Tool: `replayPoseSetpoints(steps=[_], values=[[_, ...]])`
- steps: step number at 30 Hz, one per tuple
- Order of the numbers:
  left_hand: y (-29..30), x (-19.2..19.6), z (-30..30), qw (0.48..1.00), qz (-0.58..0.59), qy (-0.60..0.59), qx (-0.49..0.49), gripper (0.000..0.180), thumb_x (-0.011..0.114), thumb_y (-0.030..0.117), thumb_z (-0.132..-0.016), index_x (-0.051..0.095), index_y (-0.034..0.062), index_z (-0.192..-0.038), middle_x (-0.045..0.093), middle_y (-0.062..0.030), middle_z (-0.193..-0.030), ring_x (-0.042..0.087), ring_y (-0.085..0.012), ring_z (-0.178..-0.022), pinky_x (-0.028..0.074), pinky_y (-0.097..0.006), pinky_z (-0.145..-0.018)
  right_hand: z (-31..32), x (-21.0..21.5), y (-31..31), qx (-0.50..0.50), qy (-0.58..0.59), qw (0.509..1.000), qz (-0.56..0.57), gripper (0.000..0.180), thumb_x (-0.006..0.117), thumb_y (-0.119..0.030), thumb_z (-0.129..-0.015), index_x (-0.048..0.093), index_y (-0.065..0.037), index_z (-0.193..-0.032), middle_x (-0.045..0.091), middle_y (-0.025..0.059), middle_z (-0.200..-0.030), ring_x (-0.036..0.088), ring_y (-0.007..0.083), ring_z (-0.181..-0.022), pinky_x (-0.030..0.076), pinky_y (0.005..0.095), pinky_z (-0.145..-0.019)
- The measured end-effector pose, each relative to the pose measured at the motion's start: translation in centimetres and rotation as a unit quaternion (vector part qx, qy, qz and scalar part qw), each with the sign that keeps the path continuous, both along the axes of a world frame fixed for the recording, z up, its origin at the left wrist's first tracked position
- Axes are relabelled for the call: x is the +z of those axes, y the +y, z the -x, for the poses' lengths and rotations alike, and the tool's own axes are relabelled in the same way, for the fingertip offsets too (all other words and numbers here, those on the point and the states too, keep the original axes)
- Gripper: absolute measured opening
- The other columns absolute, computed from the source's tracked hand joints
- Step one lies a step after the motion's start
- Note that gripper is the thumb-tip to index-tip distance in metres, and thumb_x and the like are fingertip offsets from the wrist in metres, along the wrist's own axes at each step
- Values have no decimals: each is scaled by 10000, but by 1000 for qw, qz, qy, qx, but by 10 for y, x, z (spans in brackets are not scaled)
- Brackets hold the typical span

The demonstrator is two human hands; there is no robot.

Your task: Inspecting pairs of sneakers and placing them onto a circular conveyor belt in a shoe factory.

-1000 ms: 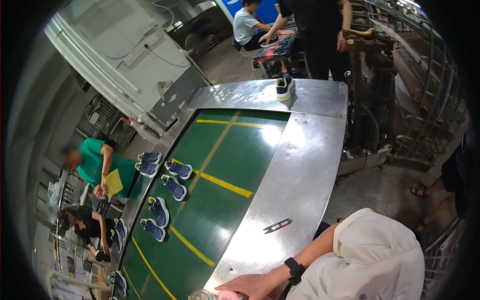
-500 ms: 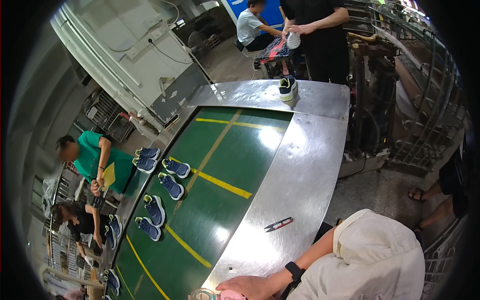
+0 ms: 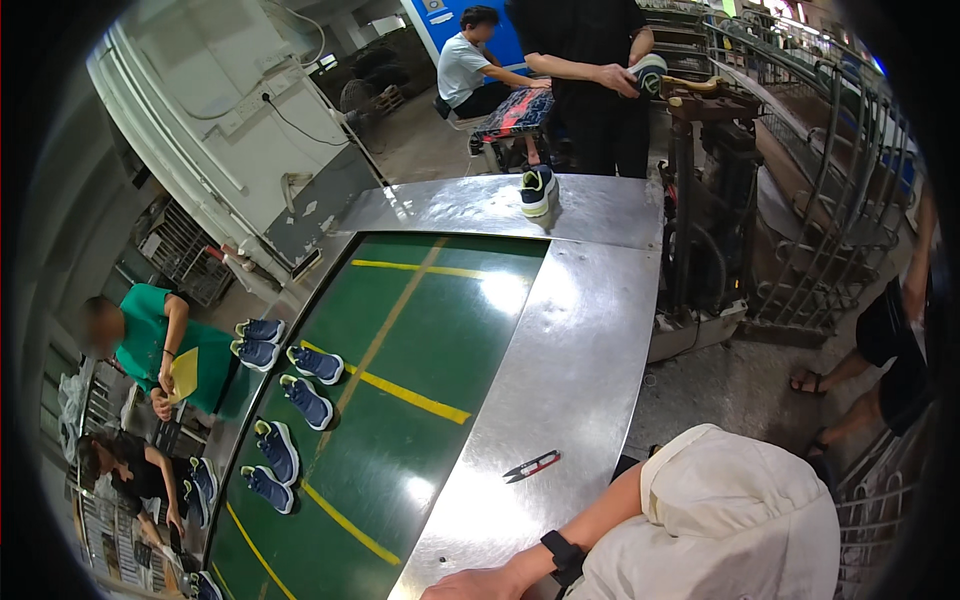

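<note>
My right hand [image 3: 472, 584] is at the bottom edge, over the near end of the metal table edge [image 3: 590, 340]. Only the back of the hand and the wrist, with a black watch [image 3: 563, 550], come into view; the fingers are cut off, so what they hold is hidden. A white sleeve [image 3: 715, 510] covers the upper arm. Thread snips [image 3: 532, 466] with a red-and-black handle lie on the metal just beyond the forearm. My left hand is out of view. Navy shoes with lime linings, among them one shoe [image 3: 306, 402], rest on the green belt [image 3: 400, 330].
Another navy shoe [image 3: 537, 192] stands on the far metal end. Behind it a person in black [image 3: 590, 100] holds a shoe [image 3: 648, 75]. People work along the left side, one in green [image 3: 150, 340] with a yellow sheet [image 3: 184, 375]. Metal racks [image 3: 830, 200] stand at right.
The view has swung slightly right, shifting the table leftward in it. My right hand has slipped lower, and a pink object beside it has left view. The person in black has carried a shoe rightward.
</note>
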State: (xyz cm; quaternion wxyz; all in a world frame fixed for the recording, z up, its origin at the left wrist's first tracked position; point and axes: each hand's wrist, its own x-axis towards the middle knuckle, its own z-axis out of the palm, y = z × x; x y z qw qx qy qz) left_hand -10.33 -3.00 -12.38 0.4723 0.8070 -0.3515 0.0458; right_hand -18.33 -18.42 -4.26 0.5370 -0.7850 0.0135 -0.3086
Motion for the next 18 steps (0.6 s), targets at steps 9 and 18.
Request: replayPoseSetpoints(steps=[9,18], values=[[-7,-12,-8,999,-24,0,-22,482,768,157,-685,552,58,-1104,596,-107,-985,605,-262,-858,499,-373,-733,-4,-2,-17,98,-61,993,-39,745,840,-419,-636,509,-68,-1203,571,139,-1161,551,281,-1078,446,391,-904],[-5,3,1,997,-41,-38,-61,464,774,159,-673,575,67,-1082,607,-94,-971,611,-254,-852,501,-365,-724,11,25,-18,95,48,991,-78,710,728,-158,-532,476,-63,-1190,578,113,-1083,587,258,-1000,474,338,-844]])
